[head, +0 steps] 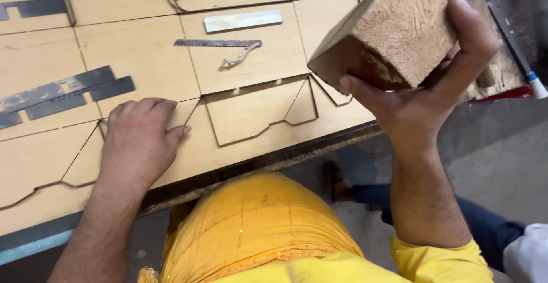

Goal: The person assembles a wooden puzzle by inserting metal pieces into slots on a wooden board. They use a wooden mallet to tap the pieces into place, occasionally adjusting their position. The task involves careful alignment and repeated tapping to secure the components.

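Looking down past our yellow shirt (274, 231), we see the bench (240, 172), its dark front edge running just under the big plywood board (137, 43) that covers it. That board is our landmark: pale, flat, and cut through with thin slots that trace angular outlines. Off the board's right corner, raised above it, we hold a thick wooden block (394, 29) with its rough sawn end grain turned toward us and a darker stain near its lower edge. Our right hand (422, 89) carries it, fingers (476, 35) wrapped over the far side and thumb pressed to the near face, so the grip is closed on the block. Our left hand (140, 140) lies palm down on the board near its front edge, fingers (142, 109) loosely curled, holding nothing. On the board's left part lie dark metal strips (63, 94), overlapping one another. Toward the board's far middle rests a bright flat metal strip (242, 20), and just nearer to us than that a thin toothed blade (214, 43) with a small bent metal piece (237, 59) touching its right end.
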